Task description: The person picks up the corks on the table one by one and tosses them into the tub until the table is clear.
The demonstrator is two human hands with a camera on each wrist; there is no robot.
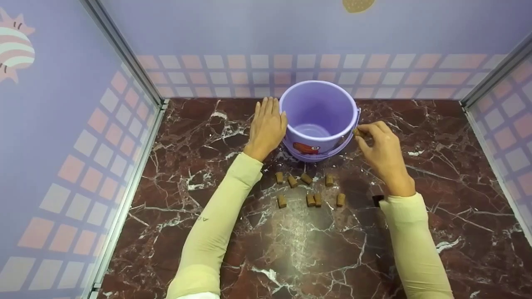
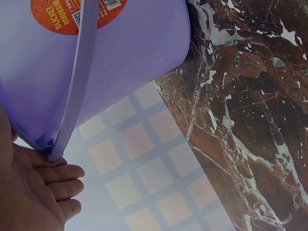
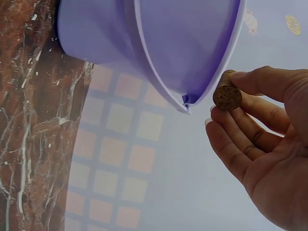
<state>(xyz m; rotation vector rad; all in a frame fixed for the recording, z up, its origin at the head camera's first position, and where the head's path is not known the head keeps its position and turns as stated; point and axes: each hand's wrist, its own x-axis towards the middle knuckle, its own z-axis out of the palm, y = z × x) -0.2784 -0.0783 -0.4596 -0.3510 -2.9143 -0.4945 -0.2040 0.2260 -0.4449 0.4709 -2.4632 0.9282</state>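
A lilac bucket (image 1: 308,139) stands upright near the back wall, its handle (image 2: 79,82) hanging down round the front. Against the bucket's left side rests my left hand (image 1: 267,126), fingers straight and thumb at the rim. Just off the right rim, my right hand (image 1: 380,147) pinches a brown cork (image 3: 227,94) between thumb and index finger; the other fingers are slightly bent. In front of the bucket, several more corks lie scattered in two loose rows, among them one cork (image 1: 306,178) near the bucket and another cork (image 1: 282,201) nearer me. The visible part of the bucket's floor is bare.
Dark red marbled tabletop (image 1: 187,232) spreads under everything. A lilac back wall (image 1: 216,33) with pink and white squares stands close behind the bucket. Side panels (image 1: 62,137) bound the table left and right. A small black object (image 1: 378,200) lies by the right wrist.
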